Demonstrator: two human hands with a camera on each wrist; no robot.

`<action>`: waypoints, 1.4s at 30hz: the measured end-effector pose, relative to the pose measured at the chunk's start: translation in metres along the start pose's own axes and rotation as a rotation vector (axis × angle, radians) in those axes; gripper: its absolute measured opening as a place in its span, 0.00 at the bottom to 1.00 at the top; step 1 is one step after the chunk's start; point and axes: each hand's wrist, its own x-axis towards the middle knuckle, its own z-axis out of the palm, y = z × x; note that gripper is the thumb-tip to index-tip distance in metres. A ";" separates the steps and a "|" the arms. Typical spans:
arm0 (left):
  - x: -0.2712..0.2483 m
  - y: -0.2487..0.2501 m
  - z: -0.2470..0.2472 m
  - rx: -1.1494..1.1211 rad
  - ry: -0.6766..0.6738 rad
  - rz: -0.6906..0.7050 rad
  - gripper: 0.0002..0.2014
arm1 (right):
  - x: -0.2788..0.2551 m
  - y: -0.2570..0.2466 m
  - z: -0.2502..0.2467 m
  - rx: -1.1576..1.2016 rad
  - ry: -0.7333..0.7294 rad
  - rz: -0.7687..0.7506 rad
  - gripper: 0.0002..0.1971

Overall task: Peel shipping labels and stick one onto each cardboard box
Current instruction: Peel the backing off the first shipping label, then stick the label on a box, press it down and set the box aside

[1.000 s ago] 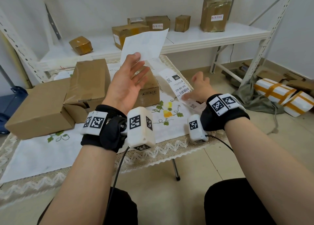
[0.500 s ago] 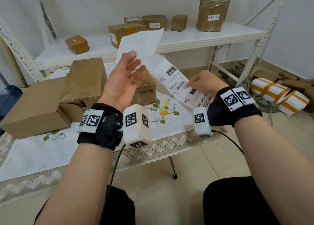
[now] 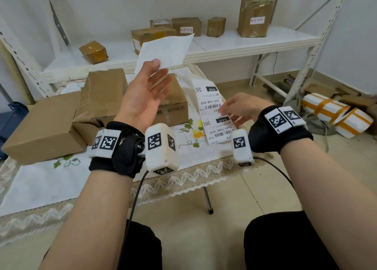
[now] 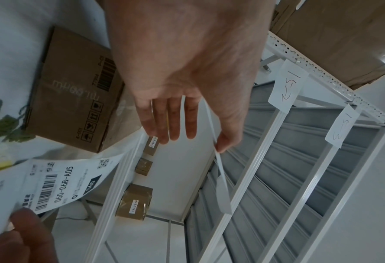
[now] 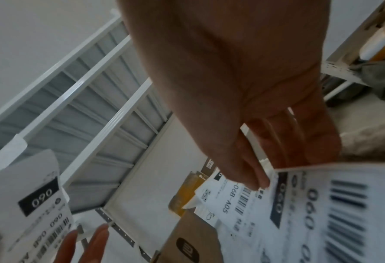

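Left hand (image 3: pixel 144 98) raised above the cardboard box (image 3: pixel 173 104), fingers straight, thumb pinching one peeled label (image 3: pixel 166 49). Right hand (image 3: pixel 242 108) fingers pinching the label strip (image 3: pixel 212 106) beside that box.

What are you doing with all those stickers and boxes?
I'm labelling parcels. My left hand holds up one peeled white shipping label, pinched at its edge between thumb and forefinger. My right hand grips the white strip of barcode labels above the cloth-covered table. The brown cardboard boxes there show no label yet.
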 end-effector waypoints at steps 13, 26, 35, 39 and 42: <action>-0.004 0.008 -0.006 0.185 0.185 0.037 0.22 | -0.003 -0.040 0.020 0.433 -0.041 -0.150 0.10; -0.011 0.013 -0.014 0.281 0.243 -0.091 0.26 | 0.010 -0.073 0.059 0.626 -0.143 -0.066 0.14; -0.030 0.020 -0.018 0.398 0.215 -0.139 0.24 | -0.004 -0.067 0.065 0.660 -0.156 0.002 0.10; -0.038 0.020 -0.018 0.453 0.204 -0.137 0.22 | -0.013 -0.064 0.065 0.640 -0.155 0.024 0.09; -0.040 0.020 -0.022 0.456 0.216 -0.143 0.23 | -0.019 -0.063 0.066 0.650 -0.154 0.024 0.08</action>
